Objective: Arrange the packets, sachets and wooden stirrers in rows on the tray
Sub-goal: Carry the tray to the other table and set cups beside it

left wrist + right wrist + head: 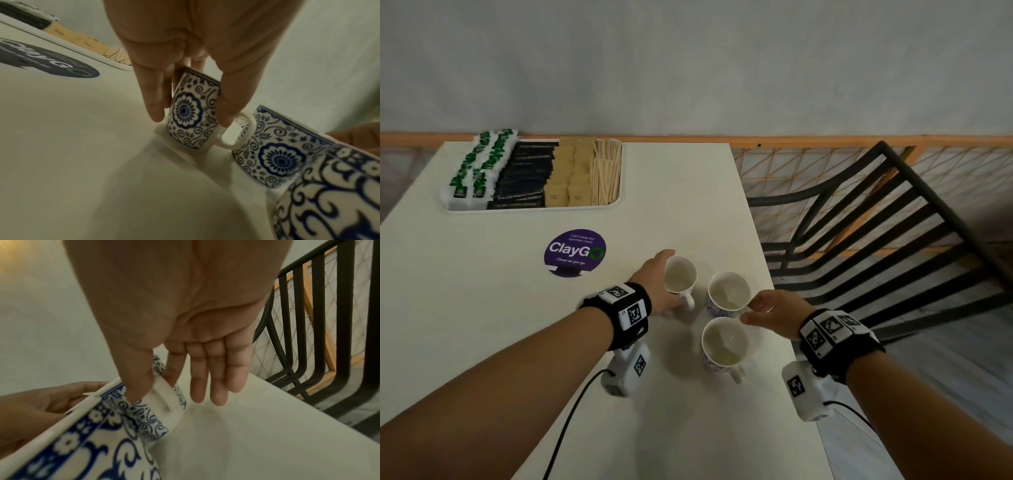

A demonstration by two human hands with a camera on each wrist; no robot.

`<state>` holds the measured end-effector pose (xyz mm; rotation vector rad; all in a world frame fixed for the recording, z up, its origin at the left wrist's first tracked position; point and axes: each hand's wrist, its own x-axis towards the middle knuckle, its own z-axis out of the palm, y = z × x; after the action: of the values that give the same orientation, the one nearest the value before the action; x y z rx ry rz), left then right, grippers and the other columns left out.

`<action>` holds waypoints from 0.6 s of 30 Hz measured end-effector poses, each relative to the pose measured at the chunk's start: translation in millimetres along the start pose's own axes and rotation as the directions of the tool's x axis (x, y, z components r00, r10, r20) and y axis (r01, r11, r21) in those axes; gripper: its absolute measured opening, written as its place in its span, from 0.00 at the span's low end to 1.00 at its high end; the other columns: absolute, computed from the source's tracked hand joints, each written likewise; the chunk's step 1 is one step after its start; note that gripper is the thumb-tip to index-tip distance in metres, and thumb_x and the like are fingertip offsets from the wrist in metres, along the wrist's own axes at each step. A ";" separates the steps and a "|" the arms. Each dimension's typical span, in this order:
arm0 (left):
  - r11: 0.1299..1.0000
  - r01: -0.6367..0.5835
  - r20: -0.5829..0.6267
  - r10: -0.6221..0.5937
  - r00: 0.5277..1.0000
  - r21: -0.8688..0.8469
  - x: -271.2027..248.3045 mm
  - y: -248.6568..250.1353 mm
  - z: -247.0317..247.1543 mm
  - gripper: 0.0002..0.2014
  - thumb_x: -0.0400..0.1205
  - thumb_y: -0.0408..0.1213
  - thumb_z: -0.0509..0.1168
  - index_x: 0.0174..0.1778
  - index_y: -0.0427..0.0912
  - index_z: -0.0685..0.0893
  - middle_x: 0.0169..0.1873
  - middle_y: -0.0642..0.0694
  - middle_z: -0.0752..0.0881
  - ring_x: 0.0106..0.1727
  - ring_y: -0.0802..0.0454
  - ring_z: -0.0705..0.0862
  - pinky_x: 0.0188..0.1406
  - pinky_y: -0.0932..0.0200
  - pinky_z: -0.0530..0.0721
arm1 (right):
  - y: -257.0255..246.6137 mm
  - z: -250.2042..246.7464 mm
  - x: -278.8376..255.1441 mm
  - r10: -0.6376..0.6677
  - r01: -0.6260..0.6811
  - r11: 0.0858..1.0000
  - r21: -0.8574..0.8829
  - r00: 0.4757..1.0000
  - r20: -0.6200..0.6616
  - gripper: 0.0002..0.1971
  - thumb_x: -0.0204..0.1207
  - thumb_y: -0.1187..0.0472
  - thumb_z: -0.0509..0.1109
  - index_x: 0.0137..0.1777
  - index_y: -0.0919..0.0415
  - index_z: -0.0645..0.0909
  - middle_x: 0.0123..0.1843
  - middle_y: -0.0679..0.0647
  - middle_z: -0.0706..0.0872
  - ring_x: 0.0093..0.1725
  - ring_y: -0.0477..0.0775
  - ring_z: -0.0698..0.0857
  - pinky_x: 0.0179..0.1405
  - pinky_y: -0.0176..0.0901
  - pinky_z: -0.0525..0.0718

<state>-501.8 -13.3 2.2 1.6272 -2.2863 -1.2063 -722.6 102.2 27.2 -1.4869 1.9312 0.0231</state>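
Nearest, the left hand (659, 287) grasped a mug (680, 277); the right hand (774, 313) pinched another mug's handle (168, 400). At eleven o'clock, the tray (534, 208) seemingly held finished rows: sachets (477, 164), packets (524, 174), stirrers (604, 174).

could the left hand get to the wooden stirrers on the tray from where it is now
Probably yes. The wooden stirrers lie uncovered in the tray at the table's far end, with only bare tabletop and a purple sticker between. But the left hand grips a mug, so it must let go first.
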 end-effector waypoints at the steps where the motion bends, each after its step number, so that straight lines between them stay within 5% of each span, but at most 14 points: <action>1: 1.000 -0.004 -0.001 0.004 1.000 0.002 0.9 0.1 -0.3 0.44 0.70 0.42 0.77 0.79 0.52 0.59 0.72 0.43 0.72 0.69 0.43 0.75 0.65 0.52 0.75 | 1.1 0.2 2.0 -0.009 0.008 1.000 -0.006 1.000 -0.002 0.16 0.77 0.46 0.68 0.51 0.60 0.83 0.49 0.54 0.88 0.53 0.54 0.84 0.57 0.47 0.80; 5: 1.000 -0.005 -0.013 0.005 1.000 -0.009 -0.8 -0.2 -6.4 0.39 0.67 0.44 0.78 0.71 0.53 0.67 0.61 0.48 0.80 0.58 0.46 0.80 0.52 0.57 0.77 | 11.2 -0.7 15.9 -0.010 0.012 0.997 0.081 1.000 -0.030 0.11 0.77 0.46 0.68 0.47 0.52 0.82 0.39 0.47 0.88 0.41 0.45 0.85 0.44 0.38 0.82; 8: 0.996 0.014 -0.080 -0.021 0.997 -0.085 -6.9 -6.3 -17.6 0.39 0.64 0.47 0.81 0.68 0.53 0.69 0.55 0.52 0.80 0.52 0.50 0.79 0.47 0.59 0.73 | 10.9 -8.4 25.9 -0.032 0.040 0.996 0.082 0.995 -0.093 0.12 0.79 0.46 0.66 0.51 0.53 0.84 0.38 0.46 0.87 0.37 0.41 0.82 0.46 0.39 0.81; 18: 0.988 0.008 -0.213 -0.041 0.976 -0.155 3.0 -59.1 -115.0 0.36 0.56 0.49 0.83 0.58 0.61 0.73 0.52 0.56 0.81 0.53 0.50 0.84 0.49 0.49 0.84 | -58.3 -70.4 102.3 -0.075 0.111 0.987 0.118 0.959 -0.275 0.11 0.79 0.47 0.65 0.44 0.51 0.85 0.37 0.49 0.88 0.38 0.49 0.83 0.46 0.47 0.81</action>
<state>-402.2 -85.6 42.2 1.6456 -1.9978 -1.1184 -718.9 -33.1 49.6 -1.5537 2.0264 -0.3614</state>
